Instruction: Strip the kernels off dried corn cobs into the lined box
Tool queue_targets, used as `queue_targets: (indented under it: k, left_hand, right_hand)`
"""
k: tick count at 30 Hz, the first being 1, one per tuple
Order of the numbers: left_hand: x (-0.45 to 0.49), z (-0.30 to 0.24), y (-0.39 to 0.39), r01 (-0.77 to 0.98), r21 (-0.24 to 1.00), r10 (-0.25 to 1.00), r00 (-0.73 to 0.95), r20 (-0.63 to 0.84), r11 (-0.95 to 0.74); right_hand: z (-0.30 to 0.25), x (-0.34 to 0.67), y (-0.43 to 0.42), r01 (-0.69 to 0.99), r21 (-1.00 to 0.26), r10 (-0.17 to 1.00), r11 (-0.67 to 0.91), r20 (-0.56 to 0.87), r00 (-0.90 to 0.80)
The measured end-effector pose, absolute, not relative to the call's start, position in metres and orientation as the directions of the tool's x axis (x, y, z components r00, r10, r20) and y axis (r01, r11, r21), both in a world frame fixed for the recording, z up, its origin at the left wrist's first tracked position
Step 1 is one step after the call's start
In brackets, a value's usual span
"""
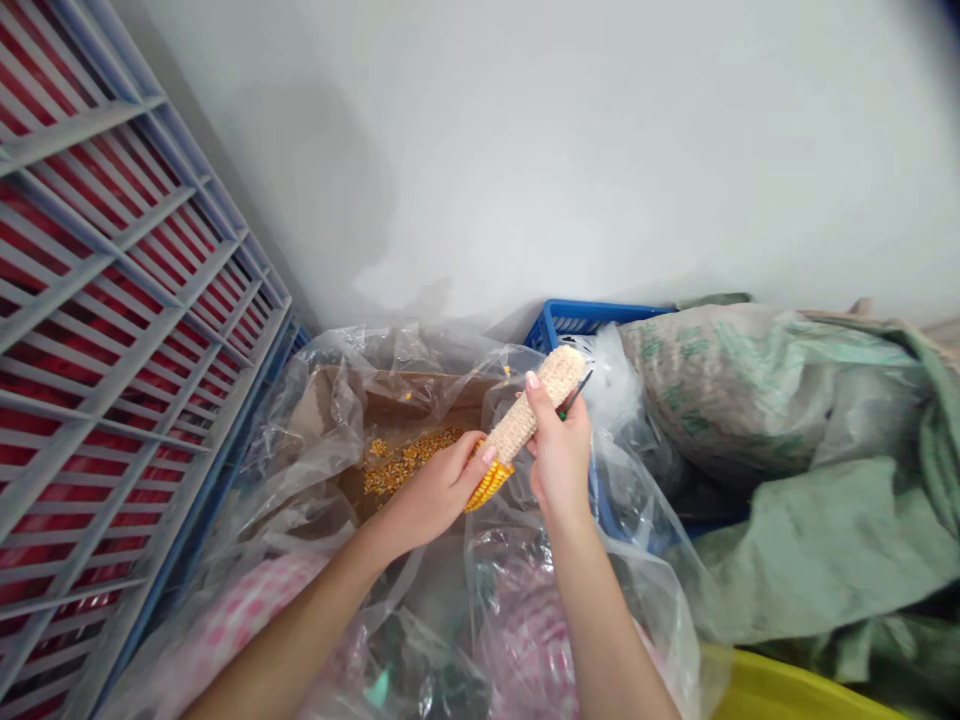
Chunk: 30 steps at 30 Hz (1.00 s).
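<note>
A corn cob [525, 420], mostly stripped to pale core with yellow kernels left at its lower end, is held slanted over a plastic-lined cardboard box [330, 400]. My left hand [435, 495] is closed around the kernel end. My right hand [561, 450] grips the bare middle of the cob, with a thin dark tool with a green handle [574, 397] tucked in its fingers. Loose yellow kernels [405, 462] lie on the box floor just beyond my left hand.
Stacked red and grey crates [112, 330] stand at the left. A blue crate [570, 320] sits behind the cob, a woven sack [750, 390] and green cloth [840, 540] to the right, a yellow bin rim [780, 690] at bottom right. Clear plastic bags [510, 620] lie below.
</note>
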<state>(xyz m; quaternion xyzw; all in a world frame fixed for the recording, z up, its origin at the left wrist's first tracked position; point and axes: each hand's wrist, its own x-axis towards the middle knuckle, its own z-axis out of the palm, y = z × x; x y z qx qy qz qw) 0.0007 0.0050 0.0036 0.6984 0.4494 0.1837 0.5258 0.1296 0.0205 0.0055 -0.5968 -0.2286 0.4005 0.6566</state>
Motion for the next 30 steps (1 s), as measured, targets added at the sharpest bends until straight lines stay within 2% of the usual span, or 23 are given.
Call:
queue_targets:
  k: [8,11,14,18,20,25,30]
  left_hand:
    - [0.011,-0.007,-0.002,0.42,0.905,0.866,0.475,-0.157,-0.066]
    - [0.013,-0.012,-0.001,0.447,0.893,0.901,0.408,-0.151,-0.053]
    - [0.013,-0.016,0.004,0.459,0.888,0.918,0.345,-0.197,0.019]
    - [0.005,-0.012,0.013,0.347,0.925,0.894,0.35,-0.279,0.153]
    - [0.0,-0.006,0.015,0.355,0.927,0.881,0.393,-0.264,0.12]
    - [-0.004,0.004,0.009,0.53,0.842,0.857,0.475,-0.197,-0.1]
    - [0.001,0.001,0.005,0.508,0.853,0.858,0.485,-0.169,-0.12]
  right_hand:
    - [0.003,0.133,0.021,-0.22,-0.975,0.805,-0.039,-0.161,0.571]
    - [-0.001,0.134,0.022,-0.203,-0.979,0.815,-0.03,-0.141,0.561]
    - [-0.004,0.132,0.023,-0.205,-0.978,0.823,-0.025,-0.137,0.551]
    - [0.001,0.13,0.024,-0.28,-0.959,0.827,-0.042,-0.191,0.528]
    - [0.005,0.13,0.024,-0.318,-0.947,0.826,-0.043,-0.213,0.522]
    - [0.009,0.131,0.023,-0.302,-0.952,0.822,-0.052,-0.212,0.528]
    - [0.004,0.132,0.023,-0.199,-0.98,0.819,-0.014,-0.125,0.56]
